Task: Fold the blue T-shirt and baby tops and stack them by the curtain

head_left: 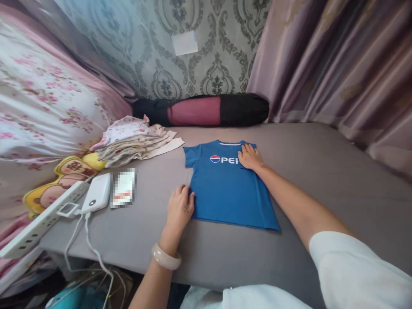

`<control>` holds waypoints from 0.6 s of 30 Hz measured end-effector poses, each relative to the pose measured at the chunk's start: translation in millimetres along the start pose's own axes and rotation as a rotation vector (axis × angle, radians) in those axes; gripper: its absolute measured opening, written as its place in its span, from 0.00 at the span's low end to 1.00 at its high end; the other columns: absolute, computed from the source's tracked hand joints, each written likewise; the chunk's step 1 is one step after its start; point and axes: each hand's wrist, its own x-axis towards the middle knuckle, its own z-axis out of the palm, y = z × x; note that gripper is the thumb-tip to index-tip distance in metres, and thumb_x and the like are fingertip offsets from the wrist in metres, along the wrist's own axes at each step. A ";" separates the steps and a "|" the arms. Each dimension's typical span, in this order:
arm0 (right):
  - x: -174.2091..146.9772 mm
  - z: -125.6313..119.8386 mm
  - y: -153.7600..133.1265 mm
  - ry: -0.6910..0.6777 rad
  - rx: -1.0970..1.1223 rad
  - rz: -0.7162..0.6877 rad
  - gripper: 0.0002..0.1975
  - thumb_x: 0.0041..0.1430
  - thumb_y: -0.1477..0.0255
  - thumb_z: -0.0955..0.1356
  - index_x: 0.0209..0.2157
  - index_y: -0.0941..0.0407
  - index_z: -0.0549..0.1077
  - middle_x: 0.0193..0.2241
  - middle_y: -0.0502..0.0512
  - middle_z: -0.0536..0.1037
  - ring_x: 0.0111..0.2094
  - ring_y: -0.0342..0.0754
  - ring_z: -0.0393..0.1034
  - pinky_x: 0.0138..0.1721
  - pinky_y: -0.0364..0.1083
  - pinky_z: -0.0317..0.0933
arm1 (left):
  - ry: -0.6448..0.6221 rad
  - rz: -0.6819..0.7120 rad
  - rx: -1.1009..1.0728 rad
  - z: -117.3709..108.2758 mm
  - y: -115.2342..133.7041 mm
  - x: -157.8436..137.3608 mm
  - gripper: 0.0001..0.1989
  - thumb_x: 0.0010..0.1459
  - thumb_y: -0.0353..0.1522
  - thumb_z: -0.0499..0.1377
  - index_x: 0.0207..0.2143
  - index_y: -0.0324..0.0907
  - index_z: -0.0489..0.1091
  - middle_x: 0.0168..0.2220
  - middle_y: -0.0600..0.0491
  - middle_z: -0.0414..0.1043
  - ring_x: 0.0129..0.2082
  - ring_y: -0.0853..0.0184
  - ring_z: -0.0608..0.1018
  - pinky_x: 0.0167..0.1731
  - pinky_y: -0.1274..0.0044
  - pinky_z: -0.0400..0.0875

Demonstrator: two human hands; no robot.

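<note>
A blue T-shirt with a round logo and white letters lies face up on the grey-covered surface, its neckline away from me. My right hand rests flat on the shirt's upper right part, fingers stretched out, covering the end of the lettering. The sleeve on that side appears folded inward under this hand. My left hand lies beside the shirt's left edge, fingers slightly bent and apart, with the thumb touching or very close to the cloth. A pale bangle circles my left wrist.
A stack of folded clothes sits at the back left. Nearer me are a white power bank, a power strip, cables and a blurred packet. A black and pink long bag lies along the wall.
</note>
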 end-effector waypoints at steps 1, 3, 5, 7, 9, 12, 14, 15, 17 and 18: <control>0.9 -1.9 0.0 -0.013 -0.002 0.000 0.31 0.66 0.65 0.51 0.64 0.68 0.54 0.66 0.67 0.52 0.66 0.57 0.43 0.64 0.57 0.40 | 0.020 -0.040 0.007 -1.0 -2.5 2.6 0.13 0.64 0.35 0.49 0.44 0.40 0.69 0.46 0.41 0.72 0.46 0.55 0.74 0.48 0.64 0.68; 2.5 -7.7 -1.6 -0.047 -0.006 0.017 0.30 0.66 0.65 0.52 0.64 0.68 0.55 0.66 0.68 0.53 0.66 0.59 0.44 0.63 0.59 0.41 | 0.056 -0.127 0.009 -0.9 -5.6 7.0 0.10 0.62 0.35 0.51 0.40 0.41 0.70 0.41 0.43 0.72 0.42 0.56 0.73 0.46 0.64 0.67; 3.3 -14.9 -8.0 -0.029 -0.023 0.024 0.29 0.65 0.67 0.54 0.62 0.67 0.58 0.65 0.69 0.56 0.65 0.59 0.46 0.62 0.60 0.42 | 0.082 -0.203 -0.020 1.9 -7.8 9.7 0.09 0.61 0.36 0.54 0.36 0.42 0.70 0.38 0.45 0.71 0.40 0.57 0.72 0.45 0.65 0.67; 2.9 -21.0 -22.2 0.047 -0.038 -0.026 0.26 0.63 0.71 0.56 0.60 0.66 0.61 0.63 0.69 0.59 0.64 0.59 0.48 0.62 0.60 0.42 | 0.093 -0.250 -0.070 5.7 -9.5 10.6 0.08 0.59 0.37 0.56 0.34 0.42 0.70 0.37 0.47 0.70 0.40 0.58 0.71 0.45 0.66 0.66; 1.3 -22.9 -45.2 0.091 -0.023 -0.122 0.25 0.62 0.73 0.56 0.59 0.64 0.62 0.62 0.67 0.61 0.64 0.56 0.49 0.63 0.58 0.41 | 0.095 -0.279 -0.105 8.6 -10.1 10.4 0.08 0.58 0.38 0.57 0.33 0.42 0.70 0.36 0.47 0.69 0.39 0.59 0.71 0.45 0.66 0.66; -1.8 -16.0 -91.4 -0.021 0.047 -0.241 0.26 0.65 0.69 0.55 0.61 0.64 0.61 0.65 0.65 0.57 0.66 0.55 0.46 0.64 0.57 0.40 | 0.096 -0.308 -0.113 9.7 -8.8 9.8 0.08 0.56 0.38 0.59 0.31 0.43 0.70 0.37 0.47 0.69 0.39 0.58 0.70 0.44 0.66 0.66; -3.6 -7.2 -123.1 -0.087 0.088 -0.302 0.28 0.67 0.66 0.53 0.63 0.65 0.57 0.66 0.64 0.54 0.67 0.55 0.42 0.65 0.57 0.37 | 0.102 -0.323 -0.113 9.1 -7.3 9.7 0.07 0.56 0.37 0.60 0.30 0.43 0.70 0.36 0.47 0.68 0.39 0.58 0.70 0.43 0.66 0.65; -4.3 -2.7 -137.2 -0.108 0.106 -0.316 0.29 0.67 0.65 0.53 0.64 0.66 0.55 0.67 0.64 0.52 0.68 0.55 0.40 0.65 0.58 0.36 | 0.102 -0.327 -0.116 8.8 -6.7 9.8 0.07 0.55 0.37 0.61 0.29 0.43 0.70 0.36 0.48 0.68 0.39 0.58 0.70 0.43 0.66 0.65; -5.3 4.4 -159.9 -0.126 0.127 -0.313 0.30 0.68 0.64 0.52 0.65 0.67 0.53 0.67 0.64 0.50 0.68 0.55 0.39 0.65 0.58 0.35 | 0.098 -0.335 -0.126 8.1 -6.0 10.3 0.07 0.55 0.37 0.61 0.28 0.43 0.70 0.36 0.48 0.68 0.39 0.58 0.70 0.43 0.67 0.65; -5.7 6.3 -168.2 -0.123 0.130 -0.302 0.30 0.68 0.64 0.51 0.65 0.67 0.52 0.67 0.65 0.49 0.68 0.56 0.40 0.65 0.59 0.35 | 0.093 -0.341 -0.132 7.9 -5.9 10.6 0.08 0.55 0.36 0.62 0.27 0.42 0.70 0.35 0.48 0.67 0.39 0.59 0.70 0.43 0.67 0.65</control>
